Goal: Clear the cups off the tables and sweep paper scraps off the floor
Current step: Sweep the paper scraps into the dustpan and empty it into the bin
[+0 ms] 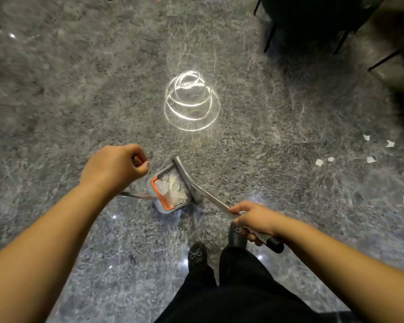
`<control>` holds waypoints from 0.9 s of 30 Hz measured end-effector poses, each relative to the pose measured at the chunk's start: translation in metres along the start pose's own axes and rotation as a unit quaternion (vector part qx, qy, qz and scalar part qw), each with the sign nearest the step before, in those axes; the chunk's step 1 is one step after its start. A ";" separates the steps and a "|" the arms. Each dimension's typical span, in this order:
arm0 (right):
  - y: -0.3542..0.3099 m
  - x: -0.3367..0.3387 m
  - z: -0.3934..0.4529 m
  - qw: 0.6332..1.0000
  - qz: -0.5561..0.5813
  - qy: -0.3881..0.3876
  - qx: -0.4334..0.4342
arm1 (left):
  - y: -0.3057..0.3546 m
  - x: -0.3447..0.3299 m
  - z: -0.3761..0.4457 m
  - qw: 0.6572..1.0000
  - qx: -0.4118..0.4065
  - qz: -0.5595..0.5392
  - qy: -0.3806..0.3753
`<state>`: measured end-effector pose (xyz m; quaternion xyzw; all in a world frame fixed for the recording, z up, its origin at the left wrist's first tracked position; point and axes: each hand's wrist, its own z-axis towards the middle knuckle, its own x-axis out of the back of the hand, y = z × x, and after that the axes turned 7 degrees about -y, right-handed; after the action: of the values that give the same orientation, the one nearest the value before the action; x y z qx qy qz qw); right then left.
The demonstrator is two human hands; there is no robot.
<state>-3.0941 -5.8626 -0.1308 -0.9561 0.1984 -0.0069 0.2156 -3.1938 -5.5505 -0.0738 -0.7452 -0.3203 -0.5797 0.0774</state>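
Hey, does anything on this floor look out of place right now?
Yes. White paper scraps lie scattered on the grey floor at the right, apart from the dustpan, which already holds scraps. Nothing looks spilled or broken.

No readable text, label, brand, number or sign anywhere: none on the dustpan [170,190], the broom [187,180], the paper scraps [319,162] or the floor [79,89].

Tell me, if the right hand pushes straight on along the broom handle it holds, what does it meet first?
Probably the broom head, at the dustpan holding paper scraps. The right hand points that way; depth is unclear.
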 end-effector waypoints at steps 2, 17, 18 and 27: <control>0.007 -0.010 -0.009 0.999 0.024 0.022 0.005 | -0.003 0.002 -0.003 1.000 -0.010 -0.016 -0.007; 0.107 -0.020 -0.070 0.957 0.239 0.166 0.003 | 0.080 -0.012 -0.022 0.974 -0.212 0.020 -0.076; 0.116 -0.018 -0.071 0.954 0.244 0.176 -0.002 | 0.087 -0.017 -0.023 0.972 -0.218 0.026 -0.080; 0.165 -0.001 -0.066 0.940 0.246 0.234 -0.041 | 0.157 -0.051 -0.029 0.951 -0.275 0.079 -0.114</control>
<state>-3.1635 -6.0263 -0.1396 -0.8568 0.4724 -0.1692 0.1191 -3.1343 -5.7076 -0.0711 -0.8214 -0.0952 -0.5489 -0.1224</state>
